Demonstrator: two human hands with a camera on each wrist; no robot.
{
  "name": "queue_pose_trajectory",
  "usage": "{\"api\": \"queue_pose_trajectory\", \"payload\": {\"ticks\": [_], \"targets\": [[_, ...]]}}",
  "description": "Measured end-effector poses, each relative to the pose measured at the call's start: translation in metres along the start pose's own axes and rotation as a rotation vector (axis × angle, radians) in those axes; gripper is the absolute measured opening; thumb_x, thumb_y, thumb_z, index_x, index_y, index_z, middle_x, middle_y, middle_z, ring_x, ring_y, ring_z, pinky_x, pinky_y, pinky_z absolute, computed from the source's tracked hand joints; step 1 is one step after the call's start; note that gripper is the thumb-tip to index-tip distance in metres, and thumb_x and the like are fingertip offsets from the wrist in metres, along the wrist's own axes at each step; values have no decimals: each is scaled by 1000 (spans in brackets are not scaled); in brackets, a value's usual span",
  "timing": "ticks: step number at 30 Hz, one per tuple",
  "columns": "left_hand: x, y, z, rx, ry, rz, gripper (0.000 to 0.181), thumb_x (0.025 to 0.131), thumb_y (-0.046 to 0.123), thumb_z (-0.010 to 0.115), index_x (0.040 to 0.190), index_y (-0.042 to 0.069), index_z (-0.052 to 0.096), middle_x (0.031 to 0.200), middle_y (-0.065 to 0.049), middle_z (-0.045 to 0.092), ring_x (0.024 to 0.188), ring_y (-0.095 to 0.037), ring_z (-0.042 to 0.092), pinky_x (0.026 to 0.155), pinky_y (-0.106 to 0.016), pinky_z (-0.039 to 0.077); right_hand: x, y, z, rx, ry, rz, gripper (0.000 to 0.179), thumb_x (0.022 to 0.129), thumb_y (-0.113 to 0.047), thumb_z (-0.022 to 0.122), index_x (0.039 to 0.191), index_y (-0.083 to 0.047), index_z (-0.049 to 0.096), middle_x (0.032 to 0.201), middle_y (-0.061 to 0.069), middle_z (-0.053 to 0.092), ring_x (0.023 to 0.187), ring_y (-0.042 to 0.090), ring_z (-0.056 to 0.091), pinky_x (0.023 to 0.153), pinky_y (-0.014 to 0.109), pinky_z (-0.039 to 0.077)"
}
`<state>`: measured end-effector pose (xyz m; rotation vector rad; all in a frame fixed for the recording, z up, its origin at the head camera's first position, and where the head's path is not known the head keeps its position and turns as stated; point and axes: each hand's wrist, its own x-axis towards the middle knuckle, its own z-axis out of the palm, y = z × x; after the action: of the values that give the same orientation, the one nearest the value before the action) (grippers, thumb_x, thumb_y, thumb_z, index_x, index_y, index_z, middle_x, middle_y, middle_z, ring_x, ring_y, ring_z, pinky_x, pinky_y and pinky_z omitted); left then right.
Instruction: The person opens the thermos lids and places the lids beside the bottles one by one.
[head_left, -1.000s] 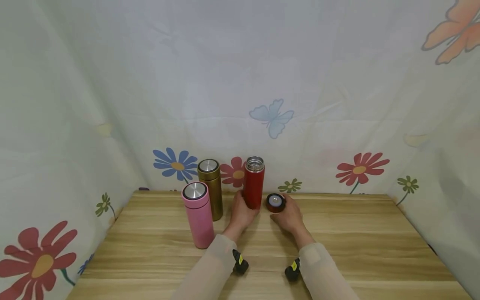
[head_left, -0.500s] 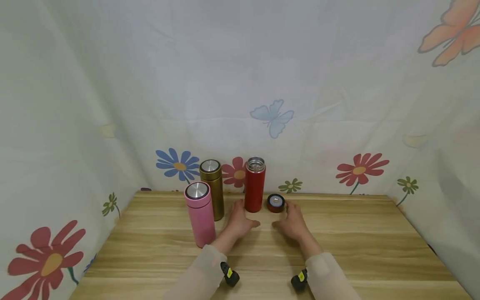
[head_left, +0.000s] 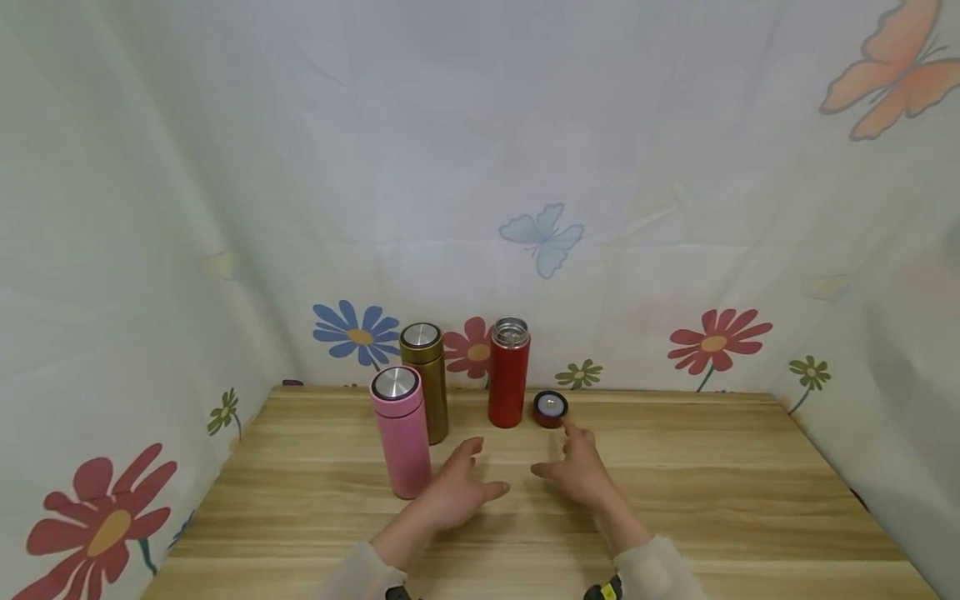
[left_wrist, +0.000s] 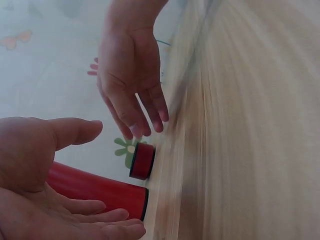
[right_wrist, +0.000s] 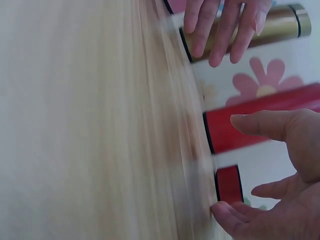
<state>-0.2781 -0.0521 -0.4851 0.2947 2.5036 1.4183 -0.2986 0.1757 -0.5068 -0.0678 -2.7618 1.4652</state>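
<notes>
A red thermos bottle point(head_left: 508, 379) stands upright and uncapped near the back of the table, its metal mouth showing. Just right of it lies its red and black lid point(head_left: 551, 409), inner side up. My left hand point(head_left: 452, 489) holds nothing, fingers spread, in front of the red bottle and right of the pink thermos point(head_left: 403, 437). Nearest to the lid is my right hand point(head_left: 582, 468), also holding nothing, with its fingers apart; whether a fingertip touches the lid I cannot tell. Both hands face each other, palms inward, in the left wrist view.
Behind the pink thermos stands a gold thermos point(head_left: 426, 383), capped like the pink one. A cloth backdrop point(head_left: 622, 317) with flowers and butterflies rises at the table's back edge. The wooden table point(head_left: 720, 483) spreads to the right of the hands.
My left hand has let go of the red bottle and drawn back toward me. My right hand has released the lid and pulled back slightly. Bottle and lid stay standing.
</notes>
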Motion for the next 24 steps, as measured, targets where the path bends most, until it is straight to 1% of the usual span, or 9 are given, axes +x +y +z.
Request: {"api": "queue_pose_trajectory", "payload": {"ticks": [4,6,8,10,15,18,20,22,24], "targets": [[-20,-6,-10,-47,-29,51,79,91,35,79,151,-2,42,153,-28,48,142,-50,46,113,-62,41,-14,-9,10,38,-48,-16,97,80,-19,89,156,4,34,146,32,41,132,50,51,105,58,49],[-29,-11,-15,-61,-31,51,73,92,36,78,147,-1,47,150,-28,51,140,-49,49,112,-61,43,-20,-14,15,56,-75,-32,96,80,-21,89,156,2,36,146,30,42,134,49,51,106,59,48],[-37,-16,-21,-53,-20,40,67,93,37,77,143,1,52,146,-24,56,136,-46,54,109,-58,47,-26,-18,19,75,-102,-60,94,80,-21,89,156,1,38,147,29,43,133,49,51,106,59,48],[-45,-22,-27,-45,0,43,60,93,36,77,137,2,57,140,-22,61,129,-43,60,105,-56,51,-31,-22,25,87,-132,-92,91,82,-22,88,155,0,39,147,28,44,132,46,51,105,58,48],[-61,-39,-41,-22,56,70,42,94,30,77,124,3,65,125,-16,69,111,-29,71,89,-41,60,-40,-30,38,172,-211,-159,80,87,-22,84,153,-2,42,145,26,48,130,43,52,103,56,50],[-69,-46,-50,-5,101,49,35,94,27,77,117,4,66,119,-13,71,104,-23,73,80,-33,59,-42,-33,48,234,-242,-205,73,89,-21,81,151,-3,45,142,25,52,129,44,54,104,56,50],[-72,-50,-57,10,146,13,30,94,27,77,113,6,67,114,-9,72,100,-19,73,76,-30,57,-42,-36,55,259,-258,-231,68,91,-21,79,149,-6,47,141,24,55,128,43,55,104,56,51],[-73,-54,-62,20,195,-36,26,94,28,77,111,9,67,110,-4,72,98,-16,73,74,-29,55,-41,-38,63,282,-268,-252,63,93,-19,77,148,-8,49,140,23,57,127,41,56,104,55,51],[-73,-58,-68,30,243,-72,24,94,28,77,108,11,67,107,-1,72,95,-13,72,72,-29,54,-41,-40,71,299,-276,-265,59,95,-18,75,148,-10,50,140,22,57,126,40,57,104,53,51]]}}
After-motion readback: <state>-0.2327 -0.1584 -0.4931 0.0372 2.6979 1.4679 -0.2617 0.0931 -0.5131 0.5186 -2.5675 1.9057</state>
